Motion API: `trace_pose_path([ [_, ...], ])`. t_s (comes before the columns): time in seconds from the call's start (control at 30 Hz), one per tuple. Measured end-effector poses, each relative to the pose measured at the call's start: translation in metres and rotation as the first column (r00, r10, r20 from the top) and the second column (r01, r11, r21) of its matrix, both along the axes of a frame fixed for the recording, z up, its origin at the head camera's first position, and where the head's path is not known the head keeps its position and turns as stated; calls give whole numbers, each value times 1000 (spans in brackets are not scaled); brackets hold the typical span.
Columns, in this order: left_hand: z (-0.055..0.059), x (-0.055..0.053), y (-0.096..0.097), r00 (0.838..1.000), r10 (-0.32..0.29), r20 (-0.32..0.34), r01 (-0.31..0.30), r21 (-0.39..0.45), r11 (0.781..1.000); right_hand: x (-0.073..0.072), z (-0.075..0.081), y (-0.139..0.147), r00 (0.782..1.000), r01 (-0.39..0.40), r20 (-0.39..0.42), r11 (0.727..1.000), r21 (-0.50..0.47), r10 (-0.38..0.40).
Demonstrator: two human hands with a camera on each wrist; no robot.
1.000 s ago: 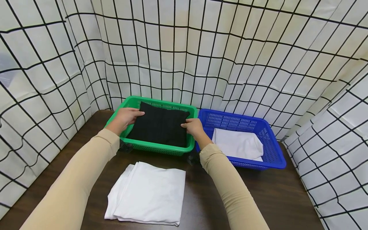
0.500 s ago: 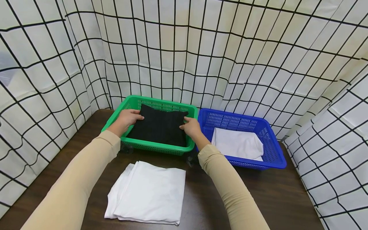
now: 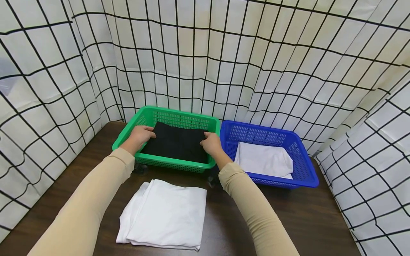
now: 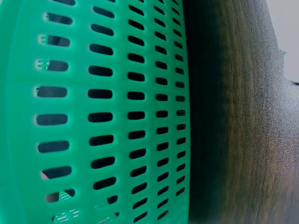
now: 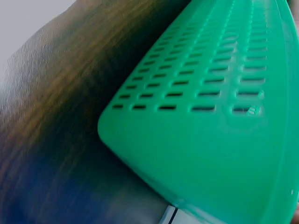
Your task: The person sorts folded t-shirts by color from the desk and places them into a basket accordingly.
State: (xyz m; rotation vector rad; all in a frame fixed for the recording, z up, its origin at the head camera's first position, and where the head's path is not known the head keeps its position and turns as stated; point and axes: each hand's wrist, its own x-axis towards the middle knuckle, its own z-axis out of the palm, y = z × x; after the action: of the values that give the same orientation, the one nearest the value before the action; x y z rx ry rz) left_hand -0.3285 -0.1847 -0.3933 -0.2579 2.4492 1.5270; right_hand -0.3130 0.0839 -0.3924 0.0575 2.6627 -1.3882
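Observation:
A folded black cloth (image 3: 177,144) lies inside the green basket (image 3: 174,163), reaching close to its front wall. At the cloth's left edge, my left hand (image 3: 140,138) pinches it between thumb and fingers. My right hand (image 3: 212,143) pinches the opposite edge, near the far right corner. Both hands are inside the basket's rim. In the left wrist view the slotted wall of the green basket (image 4: 119,107) hides the hand. The right wrist view likewise shows mostly the basket's outer corner (image 5: 187,140).
To the right stands a blue basket (image 3: 304,167) with a folded white cloth (image 3: 264,160) in it. Another folded white cloth (image 3: 168,213) lies on the dark wooden table (image 3: 314,220) in front. A black wire grid with white sheeting (image 3: 198,53) encloses the back and sides.
Both hands have moved down and slightly toward me, lowering the far edge of the black cloth into the green basket. The baskets and white cloths have stayed put.

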Motion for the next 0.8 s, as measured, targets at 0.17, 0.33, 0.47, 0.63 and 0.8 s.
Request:
trace_pose_path([
  [0.17, -1, 1, -2, 1000, 8, 11, -9, 25, 1000, 2, -2, -1, 999, 43, -6, 998, -38, -44],
  [0.33, -3, 3, -3, 1000, 12, 13, -13, 33, 999, 8, -5, -3, 999, 47, -7, 997, -55, -47],
  [0.47, -4, 5, -3, 1000, 13, -4, -13, 36, 999, 14, -7, -5, 999, 31, 12, 998, -47, -30],
  [0.63, -3, 10, -7, 998, -34, -56, 32, -33, 999, 21, -4, -2, 1000, 11, -13, 996, -88, -13],
  [0.8, -1, 18, -16, 990, -90, -105, 79, -108, 991, 29, -1, 9, 999, -36, 0, 981, -188, 37],
])
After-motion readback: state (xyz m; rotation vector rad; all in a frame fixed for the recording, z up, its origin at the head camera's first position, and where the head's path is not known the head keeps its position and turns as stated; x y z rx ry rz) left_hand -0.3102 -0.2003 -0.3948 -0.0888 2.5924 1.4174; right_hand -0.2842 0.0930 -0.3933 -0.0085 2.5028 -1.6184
